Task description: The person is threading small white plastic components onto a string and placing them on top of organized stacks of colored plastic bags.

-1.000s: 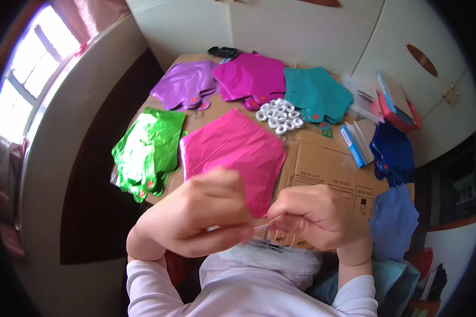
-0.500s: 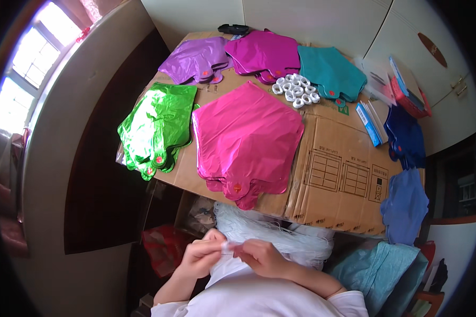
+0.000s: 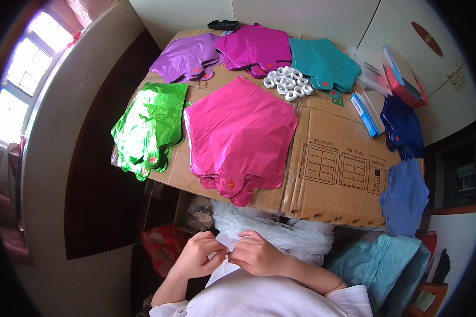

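Observation:
My left hand [image 3: 201, 255] and my right hand [image 3: 259, 254] meet in front of my white shirt, below the near edge of the cardboard. Fingers on both are curled into a pinch, tips nearly touching. Whatever is between them is mostly hidden; only a small whitish bit shows. Behind them hangs a bundle of pale translucent strands [image 3: 280, 232]. Closest on the cardboard lies a stack of shiny pink foil balloons [image 3: 240, 137], flat, tabs toward me. A cluster of small white rings [image 3: 289, 83] sits beyond it.
Flat foil stacks lie around: green [image 3: 150, 124], lilac [image 3: 185, 55], magenta [image 3: 256, 50], teal [image 3: 322, 63], dark blue [image 3: 402, 127] and lighter blue [image 3: 404, 198]. A blue-and-white box [image 3: 367, 115] and a red basket [image 3: 407, 87] stand at right. The cardboard [image 3: 328, 169] covers the table.
My hands have shifted slightly, and the right fingers are raised more. A small white band seen between the fingertips is now mostly hidden. The whole view has moved a little.

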### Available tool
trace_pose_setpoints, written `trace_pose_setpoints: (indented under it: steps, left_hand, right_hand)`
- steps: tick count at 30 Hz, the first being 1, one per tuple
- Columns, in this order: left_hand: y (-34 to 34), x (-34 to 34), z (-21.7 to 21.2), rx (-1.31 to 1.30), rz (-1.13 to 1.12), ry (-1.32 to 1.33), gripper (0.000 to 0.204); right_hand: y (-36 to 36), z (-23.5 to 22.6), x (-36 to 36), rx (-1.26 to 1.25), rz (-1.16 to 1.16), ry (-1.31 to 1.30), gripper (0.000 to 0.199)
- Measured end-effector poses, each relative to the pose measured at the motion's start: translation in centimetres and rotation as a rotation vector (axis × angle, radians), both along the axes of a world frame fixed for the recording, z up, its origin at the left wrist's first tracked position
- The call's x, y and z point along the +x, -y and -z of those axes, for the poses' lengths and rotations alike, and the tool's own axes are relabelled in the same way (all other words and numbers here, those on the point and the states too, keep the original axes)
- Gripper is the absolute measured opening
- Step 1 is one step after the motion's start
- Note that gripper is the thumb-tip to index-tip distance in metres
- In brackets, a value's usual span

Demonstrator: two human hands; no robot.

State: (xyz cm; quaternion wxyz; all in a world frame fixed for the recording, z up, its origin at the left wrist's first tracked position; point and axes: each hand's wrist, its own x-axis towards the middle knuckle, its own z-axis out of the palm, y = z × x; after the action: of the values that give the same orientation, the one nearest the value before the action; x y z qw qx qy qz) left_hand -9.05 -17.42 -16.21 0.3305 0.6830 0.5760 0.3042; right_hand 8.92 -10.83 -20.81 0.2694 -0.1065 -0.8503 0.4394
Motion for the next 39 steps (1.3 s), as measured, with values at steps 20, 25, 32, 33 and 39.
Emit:
trace_pose_setpoints:
  steps: [20,25,32,33,39]
  left_hand:
    - [4.2,-9.5,-5.7,0.368,-0.192,1.123,0.023]
    - [5.4,-9.9,-7.7,0.575,-0.287,1.356,0.012]
    - [9.9,-12.1,-15.8,0.868,-0.234,1.165,0.012]
    - [10.4,-11.7,-16.1,0.833,-0.235,1.098,0.014]
    - [3.7,-8.0,-13.4,0.573,0.019,0.167,0.030]
  right_hand:
    - [-5.0,8.7,-7.2,-0.511,-0.098,0.372,0.035]
    - [-3.4,10.9,-9.4,-0.082,0.043,0.330,0.025]
    - [-3.8,15.7,-10.5,-0.118,0.091,0.506,0.034]
    - [-3.6,14.5,-10.6,-0.110,0.075,0.379,0.038]
    - [-1.3,1.3,-10.2,-0.063,-0.173,-0.259,0.039]
